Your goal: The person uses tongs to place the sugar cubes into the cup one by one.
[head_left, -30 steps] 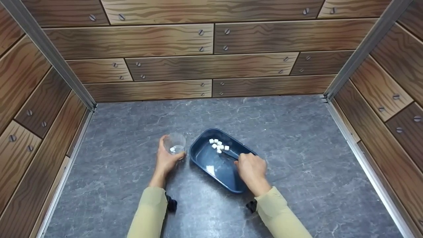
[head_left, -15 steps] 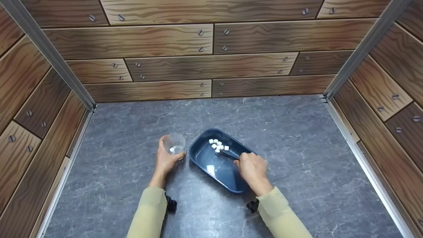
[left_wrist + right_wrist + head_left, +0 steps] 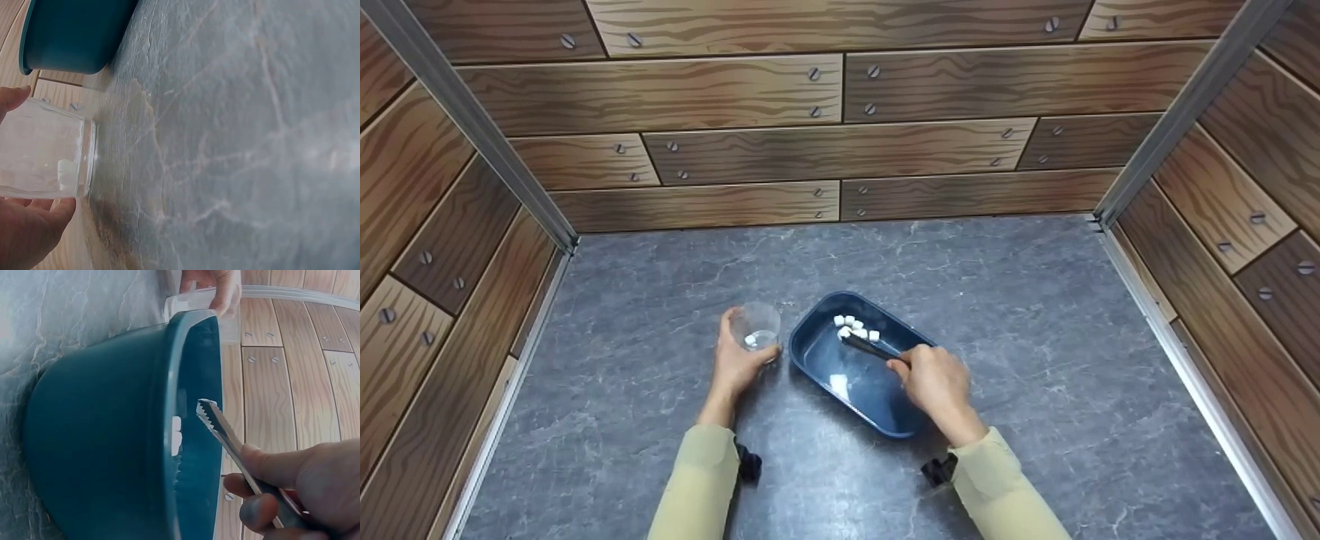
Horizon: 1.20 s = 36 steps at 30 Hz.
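My left hand [image 3: 739, 364] curls round a clear cup [image 3: 42, 146] standing on the grey surface, thumb on one side and fingers on the other. A white cube [image 3: 67, 174] lies at the bottom of the cup. In my right hand [image 3: 934, 379] are metal tongs [image 3: 228, 441] with toothed tips, gripped between thumb and fingers. The tongs slope down into a blue tub [image 3: 877, 420], their tips over a cluster of small white cubes [image 3: 850, 320] at its far end. A little white shows at the tips, seemingly a cube between them, partly hidden.
The tub stands just right of the cup, its long side slanting away to the left. Grey marbled flooring [image 3: 1035, 300] surrounds both. Wood-patterned walls [image 3: 750, 154] with metal corner strips enclose the back and sides.
The tongs have risen and their tips shifted slightly left and away, over the cluster. The cube at its near edge has left its place. My left hand and the cup stay still.
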Tool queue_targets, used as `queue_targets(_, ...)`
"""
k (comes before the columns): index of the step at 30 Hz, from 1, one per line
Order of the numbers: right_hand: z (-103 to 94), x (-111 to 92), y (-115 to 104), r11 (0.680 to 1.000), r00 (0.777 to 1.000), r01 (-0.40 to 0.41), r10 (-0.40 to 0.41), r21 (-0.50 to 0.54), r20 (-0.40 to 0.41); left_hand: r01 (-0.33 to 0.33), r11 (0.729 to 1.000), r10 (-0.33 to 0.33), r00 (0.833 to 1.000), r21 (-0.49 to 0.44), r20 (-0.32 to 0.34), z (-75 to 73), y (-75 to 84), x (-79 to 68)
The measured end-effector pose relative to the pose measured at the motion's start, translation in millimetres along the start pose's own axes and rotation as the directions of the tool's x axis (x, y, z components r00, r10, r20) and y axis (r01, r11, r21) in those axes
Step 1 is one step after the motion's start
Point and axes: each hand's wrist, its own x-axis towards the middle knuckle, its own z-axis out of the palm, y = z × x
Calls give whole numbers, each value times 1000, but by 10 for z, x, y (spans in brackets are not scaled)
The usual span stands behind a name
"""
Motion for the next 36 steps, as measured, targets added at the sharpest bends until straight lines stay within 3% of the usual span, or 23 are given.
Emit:
queue_targets(18,-97,-53,-219,996,997,74,-72,47,-34,-11,1000,11,1000,-2,3,-2,-2,-1)
queue_targets(36,-150,44,-563,968,960,244,-233,56,-153,18,1000,-19,1000,14,6,-8,6,-7)
